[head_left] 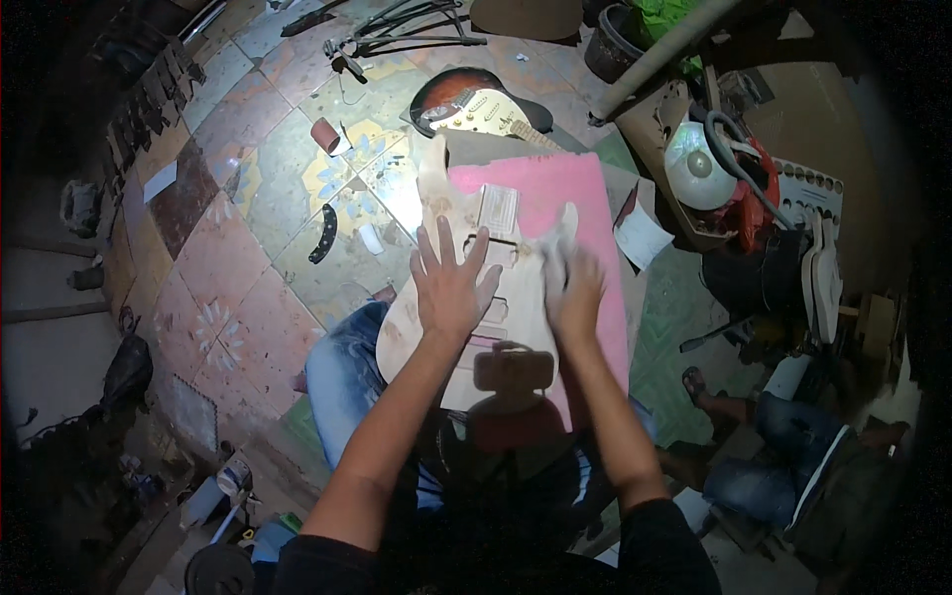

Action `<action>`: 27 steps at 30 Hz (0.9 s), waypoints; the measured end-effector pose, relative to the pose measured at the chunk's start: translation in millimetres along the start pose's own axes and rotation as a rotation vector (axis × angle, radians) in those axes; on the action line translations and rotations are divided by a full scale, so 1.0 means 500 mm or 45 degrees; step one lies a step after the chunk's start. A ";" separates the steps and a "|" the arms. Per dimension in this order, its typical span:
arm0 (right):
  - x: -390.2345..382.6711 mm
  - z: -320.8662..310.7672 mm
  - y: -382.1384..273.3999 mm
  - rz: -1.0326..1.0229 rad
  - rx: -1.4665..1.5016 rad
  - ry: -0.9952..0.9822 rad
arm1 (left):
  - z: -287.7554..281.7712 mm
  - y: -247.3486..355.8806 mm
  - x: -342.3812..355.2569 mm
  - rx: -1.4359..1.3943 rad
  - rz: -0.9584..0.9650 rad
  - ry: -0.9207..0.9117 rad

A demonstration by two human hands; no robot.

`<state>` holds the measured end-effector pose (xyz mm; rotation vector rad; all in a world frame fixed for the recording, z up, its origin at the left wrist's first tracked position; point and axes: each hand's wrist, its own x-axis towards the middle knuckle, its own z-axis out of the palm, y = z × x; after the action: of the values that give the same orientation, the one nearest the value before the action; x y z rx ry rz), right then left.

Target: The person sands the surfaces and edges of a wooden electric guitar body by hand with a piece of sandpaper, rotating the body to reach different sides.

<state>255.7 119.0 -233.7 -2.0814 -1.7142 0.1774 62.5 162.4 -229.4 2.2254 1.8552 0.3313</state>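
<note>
An unfinished pale wood electric guitar body (412, 322), with cut-out cavities along its middle, lies in front of me. Flat on its left half rests my left hand (451, 283), open, fingers spread. My right hand (577, 293) is at the body's right edge, near the upper horn. Motion smears its fingers, so I cannot make out whether they hold anything. Between the horns shows a pale rectangle (499, 210) with lined edges; I cannot tell whether it is a recess or a loose piece. Under the body is a pink board (585, 198). A dark shadow falls across its lower part.
Beyond the board lies a sunburst guitar (486, 109) with a white pickguard. On the tiled floor are a reddish-brown roll (324, 135), a black curved piece (323, 234) and a white piece (370, 239). A white round fan-like object (699, 167) stands right; a person (764, 466) sits lower right.
</note>
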 end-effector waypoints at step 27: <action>-0.097 -0.051 -0.042 -0.328 0.182 -0.372 | 0.004 -0.007 -0.012 -0.086 0.013 0.104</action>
<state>235.1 69.1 -210.6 -1.7803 -2.0547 0.5296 58.8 157.0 -232.8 2.2086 1.8443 0.4868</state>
